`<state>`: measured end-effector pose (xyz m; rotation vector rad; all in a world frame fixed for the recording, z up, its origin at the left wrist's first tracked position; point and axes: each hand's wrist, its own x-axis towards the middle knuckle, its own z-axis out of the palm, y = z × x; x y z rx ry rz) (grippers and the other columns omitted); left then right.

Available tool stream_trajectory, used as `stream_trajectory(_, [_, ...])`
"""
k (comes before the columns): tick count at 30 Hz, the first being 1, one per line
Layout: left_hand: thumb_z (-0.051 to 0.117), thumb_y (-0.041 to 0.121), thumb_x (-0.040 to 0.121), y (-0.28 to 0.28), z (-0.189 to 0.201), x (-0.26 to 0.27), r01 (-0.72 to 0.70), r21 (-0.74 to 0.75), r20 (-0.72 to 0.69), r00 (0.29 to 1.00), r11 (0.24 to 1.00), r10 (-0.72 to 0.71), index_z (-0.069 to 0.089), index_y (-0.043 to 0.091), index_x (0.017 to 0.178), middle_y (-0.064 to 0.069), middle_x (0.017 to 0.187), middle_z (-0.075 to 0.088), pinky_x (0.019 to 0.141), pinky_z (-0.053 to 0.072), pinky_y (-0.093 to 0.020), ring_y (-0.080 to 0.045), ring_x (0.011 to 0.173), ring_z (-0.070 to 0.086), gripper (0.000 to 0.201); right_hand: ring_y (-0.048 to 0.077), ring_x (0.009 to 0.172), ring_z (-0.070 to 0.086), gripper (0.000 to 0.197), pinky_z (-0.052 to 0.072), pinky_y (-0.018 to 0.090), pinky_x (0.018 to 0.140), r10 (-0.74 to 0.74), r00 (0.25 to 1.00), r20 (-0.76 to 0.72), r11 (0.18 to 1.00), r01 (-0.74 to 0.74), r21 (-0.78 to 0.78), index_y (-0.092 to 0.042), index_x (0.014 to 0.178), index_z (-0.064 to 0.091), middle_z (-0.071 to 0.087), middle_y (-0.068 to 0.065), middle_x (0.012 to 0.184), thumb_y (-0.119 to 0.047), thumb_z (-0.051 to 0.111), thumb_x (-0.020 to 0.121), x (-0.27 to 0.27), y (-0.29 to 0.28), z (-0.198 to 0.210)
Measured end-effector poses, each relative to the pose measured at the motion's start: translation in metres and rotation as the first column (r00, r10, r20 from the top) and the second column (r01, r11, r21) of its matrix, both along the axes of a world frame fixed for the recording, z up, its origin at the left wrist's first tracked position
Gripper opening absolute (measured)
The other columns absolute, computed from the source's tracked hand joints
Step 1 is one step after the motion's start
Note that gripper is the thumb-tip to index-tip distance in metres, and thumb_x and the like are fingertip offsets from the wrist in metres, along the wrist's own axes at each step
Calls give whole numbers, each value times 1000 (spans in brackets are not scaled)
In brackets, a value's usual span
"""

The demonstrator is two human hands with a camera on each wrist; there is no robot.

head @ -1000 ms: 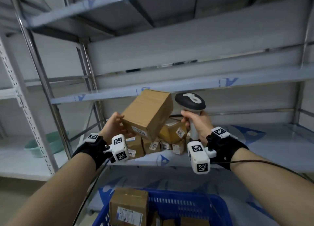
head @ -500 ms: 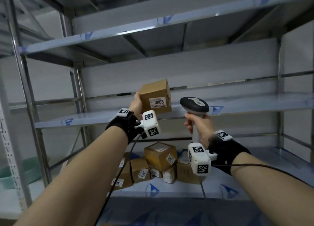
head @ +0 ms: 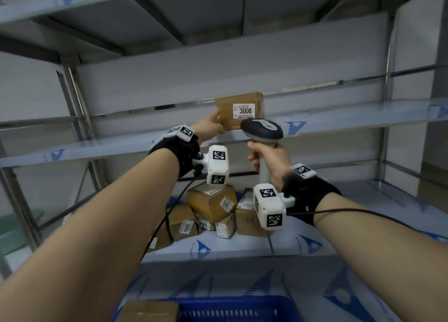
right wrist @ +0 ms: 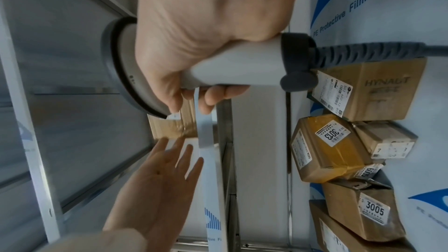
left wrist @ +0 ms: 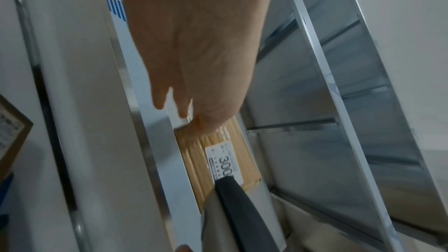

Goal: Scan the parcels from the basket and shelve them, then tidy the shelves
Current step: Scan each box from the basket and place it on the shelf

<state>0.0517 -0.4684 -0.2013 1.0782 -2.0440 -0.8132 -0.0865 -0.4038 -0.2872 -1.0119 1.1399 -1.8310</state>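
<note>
Half a second back, the parcel marked 3008 (head: 238,110) was carried in the air in front of the upper shelf (head: 97,149); now it sits on that shelf near the front lip, label facing out, presumably so the number stays readable. Left hand (head: 210,127) has let go its grip: the fingers (right wrist: 179,152) are straight and spread, fingertips at the box's 9 o'clock side, and whether they touch or just clear it I cannot tell. My guess is they are nudging or steadying it into line.

Right hand (head: 268,160) is wrapped tight around the handle of the barcode scanner (head: 263,129), held upright at the parcel's 5 o'clock with its head just below the label, kept out of the placing hand's way.

On the lower shelf (head: 339,224), at 6 o'clock from the parcel, lies a loose heap of boxes (head: 213,210), tilted against each other and due for tidying. At the very bottom, the blue basket (head: 230,309) shows another parcel (head: 148,312) waiting.
</note>
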Motion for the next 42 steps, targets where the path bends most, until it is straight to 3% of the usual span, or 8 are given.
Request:
stream_trajectory(2, [36,-11,92,1,1,-11,29,9,75,997,1000,-30,21,17,152,-4,151,37,107,29,-27,-18,137,35,68,8,41,49,11,42,20,47,0,1000,-2,1000,0,9,-5,84,66,59,5,58,-15,69,85,-3,-2,-4])
stream_trajectory(6, [34,-12,91,-11,6,-26,-40,-81,-84,996,996,33,29,11,147,-14,143,46,96,35,-25,-25,129,43,61,9,45,50,10,44,20,48,-10,1000,-3,1000,10,28,-6,86,67,60,5,59,-16,70,85,-17,-5,-10])
stream_trajectory(10, [37,-10,89,-31,6,-41,-56,-83,-38,998,995,53,37,8,141,-17,136,50,87,43,-31,-30,115,50,55,9,46,50,14,44,20,48,-17,1000,4,999,17,35,-2,91,66,60,6,61,-15,70,85,-31,-8,-15])
stream_trajectory(15, [43,-1,95,-35,5,-65,9,-53,59,998,999,-6,45,11,140,-8,142,49,106,34,-27,-20,130,45,46,9,41,47,9,41,20,45,-21,1000,8,999,20,49,-6,81,66,58,5,56,-14,69,85,-37,-12,-19])
stream_trajectory(20, [34,-10,88,-14,-16,-37,-33,-23,-262,965,999,26,61,7,112,-5,92,66,68,53,-24,-15,80,63,40,10,41,47,9,40,20,44,27,1000,-1,997,-26,78,-10,79,65,59,7,58,-14,69,85,-32,5,-26])
stream_trajectory(25, [42,-2,94,-2,-82,10,-131,126,-131,980,983,148,62,7,111,-8,99,64,78,54,-35,-17,84,60,27,13,47,48,10,40,23,49,49,998,-50,988,-41,150,-9,78,64,60,8,60,-14,69,85,-10,35,-51])
stream_trajectory(38, [48,6,97,69,-295,85,-227,513,42,970,828,239,61,4,106,-8,81,58,70,50,-29,-18,71,56,16,9,44,46,22,38,19,43,175,983,-54,836,-120,535,-7,71,56,55,4,54,-14,60,92,60,114,-209])
stream_trajectory(42, [50,1,94,78,-368,100,-281,588,201,959,759,200,57,7,72,-11,71,51,72,41,-33,-20,62,47,24,13,49,44,19,37,22,45,140,990,9,757,-113,644,-6,74,58,53,8,62,-14,63,91,61,122,-271])
